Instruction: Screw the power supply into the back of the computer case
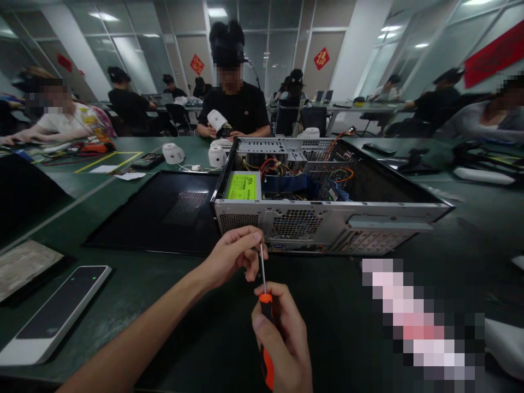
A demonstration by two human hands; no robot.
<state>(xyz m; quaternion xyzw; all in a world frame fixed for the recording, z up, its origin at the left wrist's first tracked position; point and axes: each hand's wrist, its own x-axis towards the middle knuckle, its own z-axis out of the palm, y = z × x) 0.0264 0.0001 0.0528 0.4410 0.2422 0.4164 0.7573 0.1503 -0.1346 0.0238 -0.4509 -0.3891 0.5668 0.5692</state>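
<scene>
In my right hand (289, 335) is a screwdriver (266, 307) with an orange and black handle, its metal shaft pointing up and away from me. My left hand (235, 254) has its thumb and fingers bent together at the screwdriver's tip. Whatever sits between those fingertips is too small or hidden to tell. Just beyond both hands lies an opened computer case (327, 210), its rear panel facing me. Inside it show a power supply (243, 186) with a green label, coloured wires and a blue ribbon cable (297, 185).
A black side panel (164, 210) lies left of the case. Further left are a white device with a dark screen (61, 308) and a flat worn plate (27, 267). Several white rounded devices (173, 153) stand behind. Across the table a person (235, 106) holds another one. A pixelated strip covers the right.
</scene>
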